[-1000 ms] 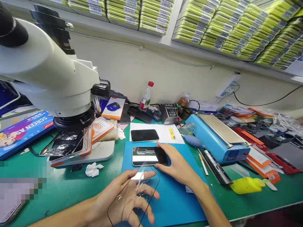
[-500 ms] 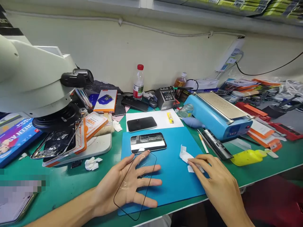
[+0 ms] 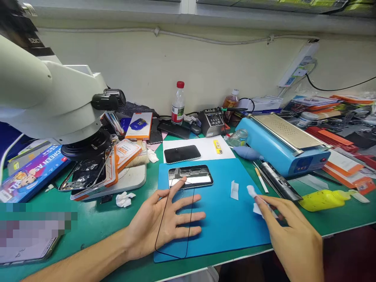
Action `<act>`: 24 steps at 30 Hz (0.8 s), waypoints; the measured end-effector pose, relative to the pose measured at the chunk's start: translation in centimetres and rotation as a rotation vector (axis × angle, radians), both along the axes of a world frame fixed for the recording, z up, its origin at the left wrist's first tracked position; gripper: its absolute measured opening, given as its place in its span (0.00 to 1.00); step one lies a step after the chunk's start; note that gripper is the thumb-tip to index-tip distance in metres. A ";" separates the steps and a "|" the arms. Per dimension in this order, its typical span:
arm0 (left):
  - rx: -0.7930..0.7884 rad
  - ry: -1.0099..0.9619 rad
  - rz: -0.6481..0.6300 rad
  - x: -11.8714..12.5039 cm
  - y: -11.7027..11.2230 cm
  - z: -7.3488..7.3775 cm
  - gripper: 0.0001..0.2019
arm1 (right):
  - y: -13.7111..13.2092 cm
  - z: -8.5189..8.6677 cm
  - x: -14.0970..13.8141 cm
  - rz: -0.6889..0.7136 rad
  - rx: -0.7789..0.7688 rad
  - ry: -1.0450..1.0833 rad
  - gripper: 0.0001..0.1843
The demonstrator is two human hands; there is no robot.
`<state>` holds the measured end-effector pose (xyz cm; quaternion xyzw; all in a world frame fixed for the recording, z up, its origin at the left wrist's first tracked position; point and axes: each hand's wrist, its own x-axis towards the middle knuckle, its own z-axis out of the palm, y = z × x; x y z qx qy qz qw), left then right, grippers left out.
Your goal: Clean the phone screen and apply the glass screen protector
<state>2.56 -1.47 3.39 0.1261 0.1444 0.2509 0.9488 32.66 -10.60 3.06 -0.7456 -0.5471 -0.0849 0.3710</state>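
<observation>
My left hand (image 3: 164,221) lies palm up over the blue mat (image 3: 223,219), fingers spread, with a clear black-rimmed screen protector (image 3: 175,219) resting on it. Just beyond its fingertips a phone (image 3: 190,176) lies flat on the mat with a reflective screen. My right hand (image 3: 290,231) hovers at the mat's right edge, thumb and fingers pinched on a small white wipe (image 3: 255,197). A second small white piece (image 3: 234,190) lies on the mat between the hands. Another dark phone (image 3: 182,153) rests on white paper behind the mat.
A large white microscope (image 3: 53,98) stands at left over a cracked phone (image 3: 85,174). A blue heating machine (image 3: 284,145), a yellow bottle (image 3: 323,199), a black tool (image 3: 277,181), a water bottle (image 3: 178,103) and boxes crowd the green table (image 3: 96,227). A phone (image 3: 29,250) lies front left.
My right hand left the phone, went right to the white wipe and lifted it off the mat. My left hand stayed open under the screen protector. The view tilted down.
</observation>
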 end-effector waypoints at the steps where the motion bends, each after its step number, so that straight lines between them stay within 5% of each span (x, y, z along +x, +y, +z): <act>1: 0.000 0.000 0.000 0.0 0.1 -0.1 0.34 | -0.1 0.4 -0.3 -0.020 0.046 0.008 0.23; 6: -0.044 0.008 0.011 0.2 0.3 -0.3 0.32 | -0.4 1.7 -4.1 0.103 0.142 0.036 0.12; 10: -0.072 -0.012 0.040 0.4 0.3 -0.3 0.28 | 0.8 0.9 -9.3 0.399 0.137 -0.009 0.06; 14: -0.089 -0.028 0.064 0.4 0.3 -0.4 0.26 | 2.1 -0.1 -12.9 0.520 0.148 -0.029 0.06; 24: -0.075 0.029 0.067 0.3 0.4 -0.4 0.27 | 2.6 -0.3 -12.3 0.765 0.077 -0.090 0.16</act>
